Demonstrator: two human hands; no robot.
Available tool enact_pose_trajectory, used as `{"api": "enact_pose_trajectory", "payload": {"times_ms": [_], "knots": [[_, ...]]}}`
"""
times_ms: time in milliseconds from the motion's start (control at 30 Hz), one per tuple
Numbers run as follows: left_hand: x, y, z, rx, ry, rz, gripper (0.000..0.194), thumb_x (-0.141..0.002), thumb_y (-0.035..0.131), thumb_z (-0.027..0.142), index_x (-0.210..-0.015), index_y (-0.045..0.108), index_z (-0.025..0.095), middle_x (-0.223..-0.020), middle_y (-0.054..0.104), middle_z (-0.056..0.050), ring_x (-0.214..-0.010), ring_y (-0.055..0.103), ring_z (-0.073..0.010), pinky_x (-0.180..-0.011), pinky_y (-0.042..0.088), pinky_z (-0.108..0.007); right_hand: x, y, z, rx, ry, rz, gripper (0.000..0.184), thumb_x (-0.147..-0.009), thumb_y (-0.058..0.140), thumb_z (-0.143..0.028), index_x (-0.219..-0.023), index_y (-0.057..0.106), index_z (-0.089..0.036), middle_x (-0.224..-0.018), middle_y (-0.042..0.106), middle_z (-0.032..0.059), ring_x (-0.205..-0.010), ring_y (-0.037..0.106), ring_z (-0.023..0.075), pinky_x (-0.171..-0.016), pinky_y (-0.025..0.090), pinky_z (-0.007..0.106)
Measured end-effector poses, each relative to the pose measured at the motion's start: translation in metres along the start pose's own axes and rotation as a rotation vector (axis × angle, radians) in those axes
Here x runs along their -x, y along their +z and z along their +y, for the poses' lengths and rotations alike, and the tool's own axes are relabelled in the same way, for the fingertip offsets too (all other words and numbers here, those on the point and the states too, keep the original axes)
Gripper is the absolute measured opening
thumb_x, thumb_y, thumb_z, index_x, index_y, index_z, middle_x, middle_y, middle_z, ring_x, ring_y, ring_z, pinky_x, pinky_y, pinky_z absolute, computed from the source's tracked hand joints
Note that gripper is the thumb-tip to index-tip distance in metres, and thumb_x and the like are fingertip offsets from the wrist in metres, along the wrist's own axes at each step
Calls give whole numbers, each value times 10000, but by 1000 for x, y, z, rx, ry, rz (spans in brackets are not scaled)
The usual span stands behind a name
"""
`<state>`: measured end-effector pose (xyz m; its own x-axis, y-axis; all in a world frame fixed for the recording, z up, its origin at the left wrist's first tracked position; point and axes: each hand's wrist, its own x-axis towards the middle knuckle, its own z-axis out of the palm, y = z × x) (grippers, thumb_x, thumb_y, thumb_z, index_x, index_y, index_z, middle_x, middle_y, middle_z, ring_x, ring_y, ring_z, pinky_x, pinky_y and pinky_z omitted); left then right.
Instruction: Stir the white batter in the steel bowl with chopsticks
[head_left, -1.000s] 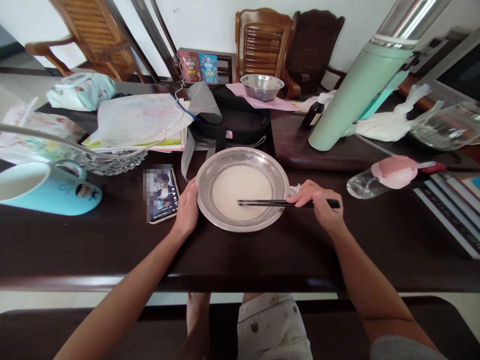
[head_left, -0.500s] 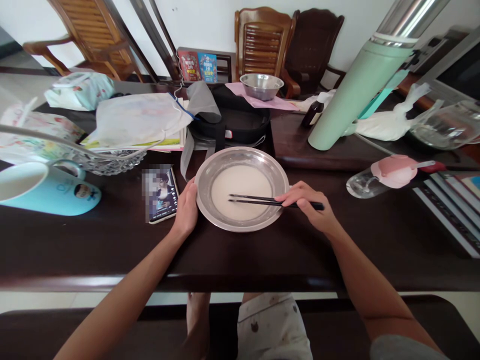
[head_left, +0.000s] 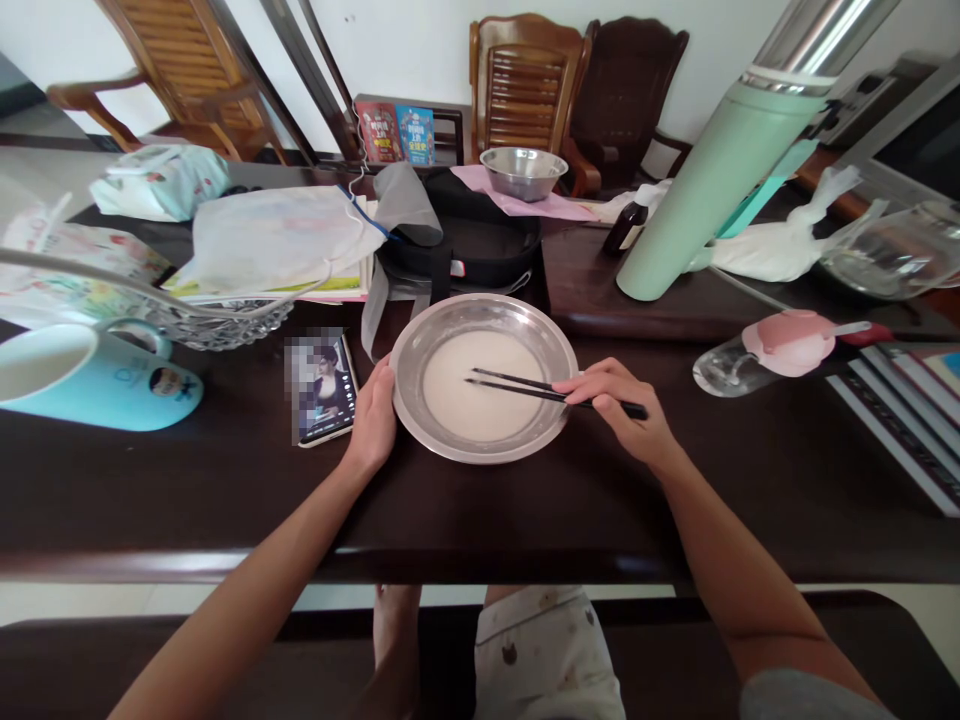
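Observation:
A round metal bowl (head_left: 409, 408) sits on the dark table and holds a smooth off-white liquid (head_left: 476, 412). My left hand (head_left: 373, 418) grips the bowl's left side, its thumb near the rim and its fingers largely hidden along the outer wall. Over the right rim, my right hand (head_left: 621, 408) is closed around a pair of black chopsticks (head_left: 525, 388). Their tips point left and lie at the liquid near the middle of the bowl, slightly apart. A phone (head_left: 327, 390) with a lit screen lies just left of my left hand.
A light blue mug (head_left: 97, 380) and a glass basket (head_left: 217, 322) stand to the left. Behind the bowl lies a black bag (head_left: 472, 240). On the right are a tall green flask (head_left: 697, 190), a pink-lidded bottle (head_left: 787, 340) and stacked books (head_left: 900, 420).
The chopstick tips have swung away from me, towards the far side of the bowl, and slightly right. My left hand and the bowl stay in place.

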<state>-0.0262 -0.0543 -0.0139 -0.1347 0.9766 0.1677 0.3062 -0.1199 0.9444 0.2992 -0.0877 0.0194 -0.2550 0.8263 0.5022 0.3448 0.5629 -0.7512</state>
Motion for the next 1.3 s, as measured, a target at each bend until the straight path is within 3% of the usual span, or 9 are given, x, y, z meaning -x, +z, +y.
{"api": "enact_pose_trajectory", "payload": {"times_ms": [133,333,500,700,900,1100,1167,1300], "knots": [[0,0,1,5,-15,-7,610,-992,398,611,-1246,713,154,-1331,737,-121,-1306,628,-318,-1168,468,-440,2,-1,2,-63,-27,136,466,-1069,497,-464,-774,814,-293,-867,862,36,-752,686,244,-760,533,468],[0,0,2,-6,0,-5,593,-1005,394,587,-1233,715,144,-1354,727,-128,-1319,623,-321,-1180,454,-447,-1,1,2,-15,-27,-23,360,-1038,564,-495,-906,832,-294,-1008,870,36,-877,719,247,-829,558,459],[0,0,1,2,-6,0,610,-994,402,616,-1231,720,153,-1325,740,-128,-1295,635,-322,-1160,474,-449,1,-2,3,-42,-41,128,428,-1066,512,-442,-808,822,-298,-897,865,34,-795,708,248,-755,543,456],[0,0,2,-24,-4,7,603,-1000,396,607,-1236,723,159,-1322,744,-115,-1296,631,-317,-1168,468,-450,0,1,1,-11,-32,-17,378,-1041,552,-506,-898,831,-296,-984,868,39,-865,716,251,-819,564,457],[0,0,1,-1,-5,-1,606,-1000,393,602,-1234,722,150,-1323,742,-126,-1291,639,-319,-1154,481,-452,2,-3,4,-92,-23,150,454,-1077,487,-439,-804,821,-299,-879,859,33,-787,712,245,-757,541,451],[1,0,2,0,-9,7,624,-1000,404,624,-1264,711,149,-1323,739,-123,-1300,632,-318,-1161,472,-427,0,0,1,-45,-17,-36,393,-1039,545,-525,-891,832,-301,-976,869,37,-872,719,256,-822,561,463],[1,0,1,-4,-9,6,637,-997,403,638,-1267,709,149,-1324,738,-124,-1303,629,-318,-1159,473,-423,0,0,1,-4,-5,7,380,-1031,563,-525,-891,834,-299,-1000,868,39,-886,710,258,-820,562,463],[0,0,-1,-5,-6,-5,648,-989,400,658,-1241,716,152,-1317,741,-121,-1299,629,-324,-1148,483,-441,1,-2,3,-87,-14,137,483,-1067,486,-490,-776,819,-296,-844,853,41,-766,705,253,-749,540,463]]}}
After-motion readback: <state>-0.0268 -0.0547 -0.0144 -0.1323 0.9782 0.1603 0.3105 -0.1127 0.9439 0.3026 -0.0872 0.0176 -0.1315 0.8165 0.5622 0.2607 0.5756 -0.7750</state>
